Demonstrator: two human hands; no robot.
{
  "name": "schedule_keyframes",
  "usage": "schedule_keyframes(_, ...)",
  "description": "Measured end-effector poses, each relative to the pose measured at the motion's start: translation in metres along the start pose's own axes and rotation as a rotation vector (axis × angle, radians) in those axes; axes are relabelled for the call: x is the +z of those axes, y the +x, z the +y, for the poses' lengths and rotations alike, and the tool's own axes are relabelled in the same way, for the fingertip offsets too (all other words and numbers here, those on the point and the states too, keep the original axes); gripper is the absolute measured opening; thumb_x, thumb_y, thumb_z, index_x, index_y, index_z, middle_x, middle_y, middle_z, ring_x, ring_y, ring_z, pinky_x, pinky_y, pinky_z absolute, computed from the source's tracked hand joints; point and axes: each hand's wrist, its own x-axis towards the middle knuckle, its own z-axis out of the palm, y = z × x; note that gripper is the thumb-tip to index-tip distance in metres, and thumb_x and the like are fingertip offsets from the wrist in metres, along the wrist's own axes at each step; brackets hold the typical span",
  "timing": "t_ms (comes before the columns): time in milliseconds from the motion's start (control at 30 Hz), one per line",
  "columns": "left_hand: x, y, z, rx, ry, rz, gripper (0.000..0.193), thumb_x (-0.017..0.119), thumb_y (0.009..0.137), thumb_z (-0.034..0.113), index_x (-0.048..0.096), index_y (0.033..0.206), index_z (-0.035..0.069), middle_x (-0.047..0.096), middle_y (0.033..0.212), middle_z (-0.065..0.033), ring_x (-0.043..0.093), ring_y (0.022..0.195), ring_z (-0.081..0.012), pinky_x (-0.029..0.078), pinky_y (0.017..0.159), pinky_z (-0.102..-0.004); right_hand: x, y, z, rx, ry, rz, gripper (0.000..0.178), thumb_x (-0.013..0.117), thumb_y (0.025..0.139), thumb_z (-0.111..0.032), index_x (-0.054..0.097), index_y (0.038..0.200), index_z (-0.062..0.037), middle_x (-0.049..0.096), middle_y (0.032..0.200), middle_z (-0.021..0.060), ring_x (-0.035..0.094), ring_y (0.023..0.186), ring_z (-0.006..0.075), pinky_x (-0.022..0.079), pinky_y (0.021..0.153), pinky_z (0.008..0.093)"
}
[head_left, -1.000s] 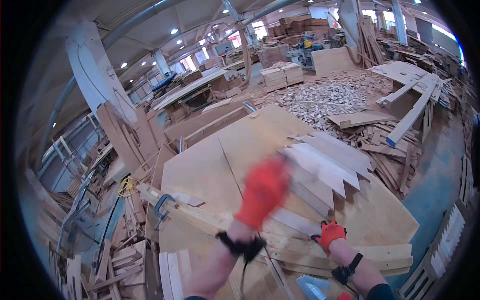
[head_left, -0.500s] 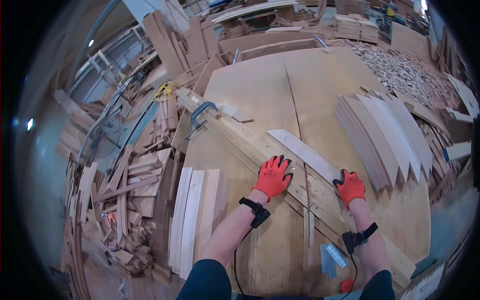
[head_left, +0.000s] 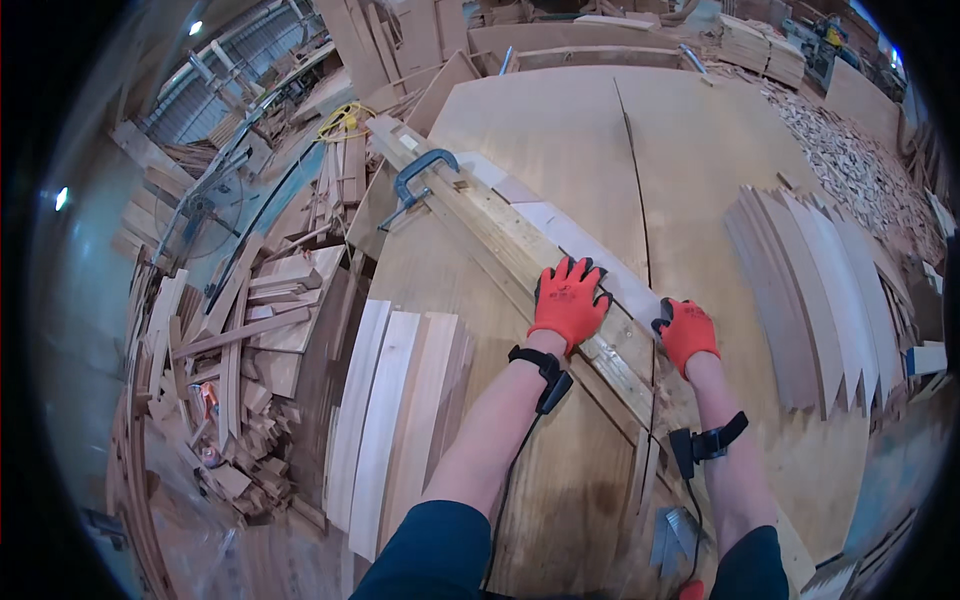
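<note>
My left hand (head_left: 570, 300), in a red glove with black fingertips, lies with fingers spread on a long wooden beam (head_left: 490, 225) running diagonally across the plywood-topped table. My right hand (head_left: 688, 330), gloved alike, is closed round the near end of a pale board (head_left: 590, 245). That board lies along the beam's right side, and its far end meets a short pale wood piece (head_left: 513, 190). A blue C-clamp (head_left: 418, 182) grips the beam near its far end. Both wrists carry black straps with cables.
Pale boards stand stacked at the table's left (head_left: 395, 420); more boards with pointed ends (head_left: 810, 300) lie at the right. Small metal plates (head_left: 675, 535) lie by my right forearm. Scrap wood (head_left: 250, 400) heaps up beyond the left edge, and wood chips (head_left: 850, 150) cover the far right.
The pale board has slid away from me and leftward, from lying apart to lying along the beam. My right hand moved with it. The whole view has shifted slightly.
</note>
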Motion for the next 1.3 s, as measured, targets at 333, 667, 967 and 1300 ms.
schedule_keyframes(333, 0.012, 0.021, -0.012, -0.079, 0.083, 0.001, 0.049, 0.055, 0.094, 0.035, 0.059, 0.14, 0.016, 0.05, 0.152, -0.0105, 0.04, 0.141, -0.0354, 0.028, 0.117, -0.0486, 0.029, -0.025, 0.015, -0.064, 0.432, 0.325, 0.047, 0.074, 0.086, -0.021, 0.063, 0.13, -0.0084, 0.063, 0.127, 0.0167, 0.063, 0.112, 0.0359, 0.052, 0.097, 0.0425)
schedule_keyframes(667, 0.013, 0.064, -0.031, -0.092, 0.101, -0.013, 0.049, 0.053, 0.096, 0.037, 0.059, 0.141, 0.018, 0.05, 0.153, -0.0092, 0.039, 0.142, -0.0345, 0.027, 0.119, -0.0477, 0.023, -0.05, 0.029, 0.059, 0.863, 0.299, 0.035, 0.067, 0.089, -0.012, 0.068, 0.123, -0.0034, 0.071, 0.117, 0.0169, 0.068, 0.107, 0.0284, 0.052, 0.095, 0.0373)
schedule_keyframes(967, 0.018, 0.157, -0.05, -0.121, 0.073, -0.044, 0.05, 0.052, 0.097, 0.039, 0.057, 0.142, 0.018, 0.047, 0.155, -0.0095, 0.037, 0.144, -0.0356, 0.025, 0.119, -0.0481, 0.021, 0.056, 0.045, 0.143, 0.99, 0.253, 0.029, 0.06, 0.092, -0.008, 0.07, 0.118, 0.0, 0.074, 0.107, 0.0144, 0.07, 0.099, 0.0222, 0.052, 0.092, 0.0326)
schedule_keyframes(1300, 0.022, 0.306, -0.073, -0.128, 0.071, -0.093, 0.054, 0.048, 0.099, 0.04, 0.053, 0.147, 0.015, 0.044, 0.157, -0.0117, 0.031, 0.148, -0.0358, 0.02, 0.121, -0.0514, -0.005, 0.211, 0.049, 0.167, 1.067, 0.23, 0.025, 0.058, 0.096, -0.011, 0.071, 0.114, 0.0009, 0.074, 0.095, 0.0075, 0.067, 0.083, 0.0125, 0.053, 0.081, 0.0286)
